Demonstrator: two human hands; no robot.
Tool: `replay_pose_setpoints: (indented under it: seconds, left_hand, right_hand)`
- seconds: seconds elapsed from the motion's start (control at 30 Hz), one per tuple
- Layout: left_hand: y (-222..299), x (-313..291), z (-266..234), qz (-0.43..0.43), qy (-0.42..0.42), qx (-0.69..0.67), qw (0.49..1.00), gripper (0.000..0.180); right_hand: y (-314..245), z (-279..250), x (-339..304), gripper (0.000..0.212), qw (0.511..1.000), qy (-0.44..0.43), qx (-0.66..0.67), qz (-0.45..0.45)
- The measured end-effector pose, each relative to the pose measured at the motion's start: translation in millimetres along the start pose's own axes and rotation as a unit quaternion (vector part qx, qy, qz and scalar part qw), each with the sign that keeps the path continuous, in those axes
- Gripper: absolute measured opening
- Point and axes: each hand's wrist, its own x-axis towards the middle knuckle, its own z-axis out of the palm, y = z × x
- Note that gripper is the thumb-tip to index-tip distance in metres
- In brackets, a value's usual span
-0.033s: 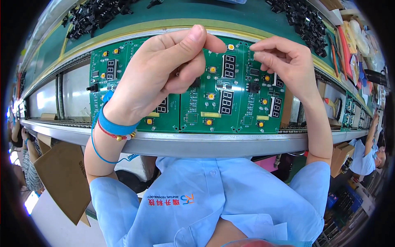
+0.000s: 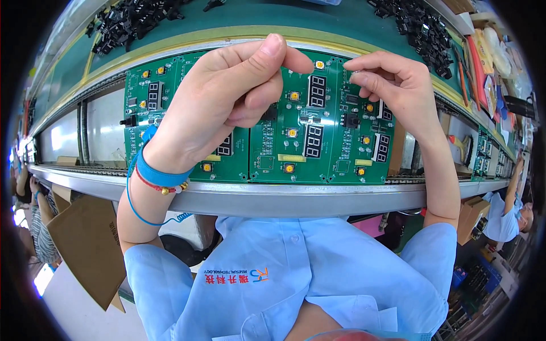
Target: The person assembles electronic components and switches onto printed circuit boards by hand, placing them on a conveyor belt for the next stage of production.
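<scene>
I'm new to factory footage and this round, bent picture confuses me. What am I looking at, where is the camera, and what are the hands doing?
The camera sits on a worker's head and looks down, so the blue shirt at the bottom is the worker's own. Its wide lens bends straight edges, which makes the picture round.

Both bare hands are raised over a row of green circuit boards lying on a metal conveyor rail. The boards carry number displays and small yellow buttons.

The left hand, with a blue wrist strap and coiled cord, pinches thumb against forefinger; whatever it holds is too small to see. The right hand pinches in the same way near a board's top edge.

Beyond the boards, piles of small black parts lie on a green bench. Another person works at the right.
</scene>
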Motion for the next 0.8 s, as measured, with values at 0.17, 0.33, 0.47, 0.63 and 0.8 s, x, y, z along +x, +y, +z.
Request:
replay_pose_setpoints:
  seconds: [0.17, 0.33, 0.47, 0.63, 0.8]
  left_hand:
    - [1.5, 0.4, 5.5, -0.030, 0.062, 0.060, 0.996, 0.034]
    - [3.5, 0.7, 11.1, -0.034, 0.081, 0.090, 0.992, 0.034]
    - [5.7, 0.0, 12.9, -0.039, 0.082, 0.107, 0.990, 0.034]
    - [5.9, -0.7, 9.1, -0.026, 0.080, 0.119, 0.989, 0.032]
    - [5.4, -1.0, 8.6, -0.008, 0.087, 0.155, 0.984, 0.030]
  right_hand:
    - [-2.6, -2.8, 1.5, 0.019, 0.999, -0.027, 0.000, 0.033]
    - [-2.1, -4.8, 2.5, 0.016, 0.999, -0.039, 0.019, 0.022]
    - [2.5, -6.8, 4.2, 0.015, 0.997, -0.051, 0.056, 0.007]
    - [0.9, -4.6, 2.5, 0.014, 0.998, -0.050, 0.022, -0.013]
    - [3.5, 12.2, 2.6, 0.017, 0.994, -0.007, -0.080, -0.075]
